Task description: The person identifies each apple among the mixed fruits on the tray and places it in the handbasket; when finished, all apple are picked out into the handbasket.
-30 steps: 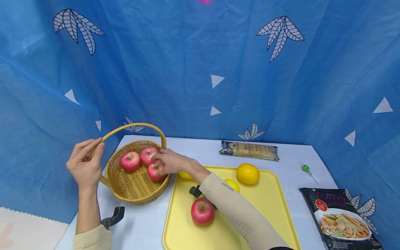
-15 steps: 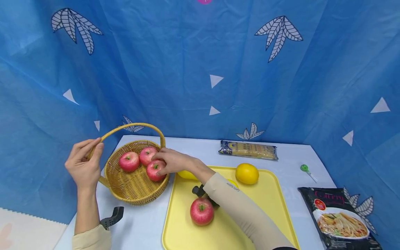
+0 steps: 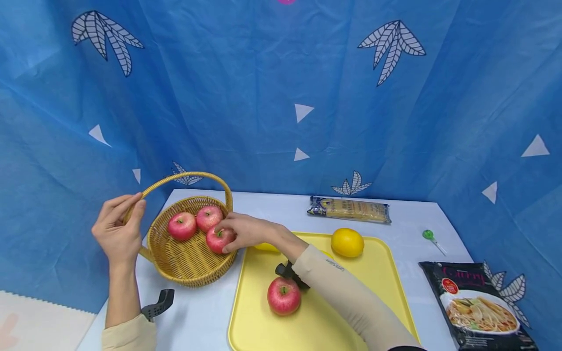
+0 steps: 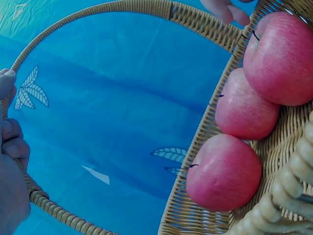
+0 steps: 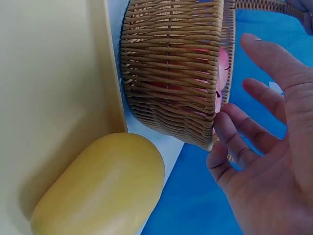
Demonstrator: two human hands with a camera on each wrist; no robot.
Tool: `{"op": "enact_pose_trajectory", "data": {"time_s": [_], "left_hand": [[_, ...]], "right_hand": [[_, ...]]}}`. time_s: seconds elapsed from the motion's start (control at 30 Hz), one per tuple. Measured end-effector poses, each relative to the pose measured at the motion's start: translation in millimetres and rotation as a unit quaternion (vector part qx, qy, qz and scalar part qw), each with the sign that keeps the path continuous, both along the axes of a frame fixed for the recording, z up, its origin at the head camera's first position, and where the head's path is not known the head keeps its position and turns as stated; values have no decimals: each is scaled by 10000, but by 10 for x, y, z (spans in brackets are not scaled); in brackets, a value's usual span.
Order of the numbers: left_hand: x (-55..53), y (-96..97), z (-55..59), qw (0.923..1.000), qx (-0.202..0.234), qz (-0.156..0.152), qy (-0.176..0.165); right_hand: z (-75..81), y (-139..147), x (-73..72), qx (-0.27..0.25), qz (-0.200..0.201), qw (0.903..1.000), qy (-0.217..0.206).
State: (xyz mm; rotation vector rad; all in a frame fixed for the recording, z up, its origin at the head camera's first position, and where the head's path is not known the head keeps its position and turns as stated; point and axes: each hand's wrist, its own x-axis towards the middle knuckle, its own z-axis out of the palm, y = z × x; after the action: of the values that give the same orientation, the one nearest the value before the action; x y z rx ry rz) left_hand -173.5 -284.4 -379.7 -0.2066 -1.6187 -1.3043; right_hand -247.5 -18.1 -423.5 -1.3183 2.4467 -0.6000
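Note:
My left hand [image 3: 116, 234] holds the handle [image 3: 193, 173] of a round wicker basket [image 3: 189, 265], pinching it between thumb and fingers on its left side. Inside the basket lie three red apples: a left apple [image 3: 182, 225], a back apple [image 3: 209, 218] and a right apple [image 3: 218, 240]. At the basket's right rim is my right hand [image 3: 250, 231], its fingertips beside the right apple. In the right wrist view that hand's fingers [image 5: 264, 98] are spread and loosely bent, with nothing held. The left wrist view shows the right fingertips apart from the nearest apple [image 4: 281, 58].
A yellow tray [image 3: 386, 292] bears another apple [image 3: 284, 296], a lemon [image 3: 347, 243] and yellow fruit [image 3: 266, 247] partly under my right forearm. Behind it lies a noodle pack [image 3: 351, 210]. To the right are a green lollipop [image 3: 428, 235] and a black food bag [image 3: 476, 302].
My right hand has eased off the right apple and shifted slightly right, and its fingers have loosened. The apple stays in the basket. My left hand keeps its hold on the handle.

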Motion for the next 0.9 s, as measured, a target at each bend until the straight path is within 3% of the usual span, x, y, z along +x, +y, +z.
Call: {"op": "enact_pose_trajectory", "data": {"time_s": [0.43,0.9], "left_hand": [[-3,-17,-15,10000,19,5,18],[9,-12,-3,10000,11,-29,44]], "right_hand": [[37,147,93,-157,139,9995,-252],[125,518,198,92,426,9988,-244]]}}
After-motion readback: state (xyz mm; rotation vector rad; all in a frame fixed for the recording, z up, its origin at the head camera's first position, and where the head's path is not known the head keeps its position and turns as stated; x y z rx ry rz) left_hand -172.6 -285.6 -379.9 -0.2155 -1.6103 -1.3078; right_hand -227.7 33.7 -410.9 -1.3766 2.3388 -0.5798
